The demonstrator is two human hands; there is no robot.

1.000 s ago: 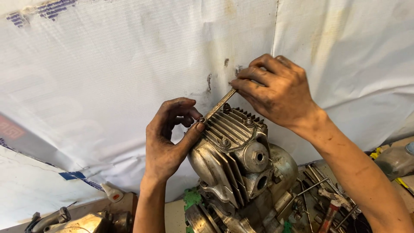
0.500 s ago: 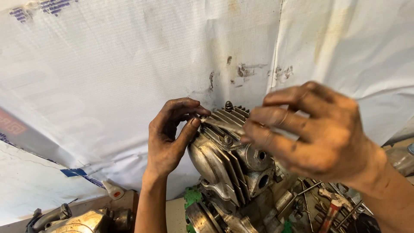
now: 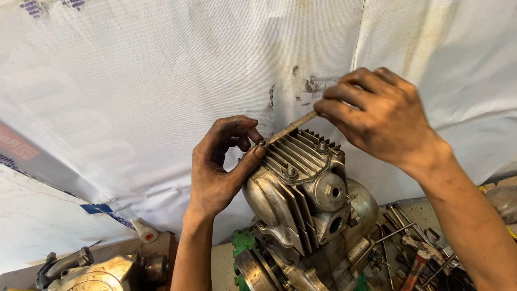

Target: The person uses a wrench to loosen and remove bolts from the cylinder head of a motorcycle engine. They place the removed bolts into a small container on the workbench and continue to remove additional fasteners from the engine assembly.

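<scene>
Two bare, grease-stained hands work at grey finned metal engine cylinder head (image 3: pixel 301 178), upright amid scattered tools (image 3: pixel 414 253). Left hand (image 3: pixel 218 170) fingers pinch small nut (image 3: pixel 262 143) at head's upper corner. Right hand (image 3: pixel 377 116) fingers grip thin long metal stud (image 3: pixel 291 127), angled down to nut. Behind: white woven tarp (image 3: pixel 134 81).

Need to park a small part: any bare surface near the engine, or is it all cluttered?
Crowded on the right of the engine: loose tools cover the floor there. One bare strip of floor lies between the left forearm and the engine's green part. Further left sits another metal casing. Both hands, left hand and right hand, crowd the engine top.
</scene>
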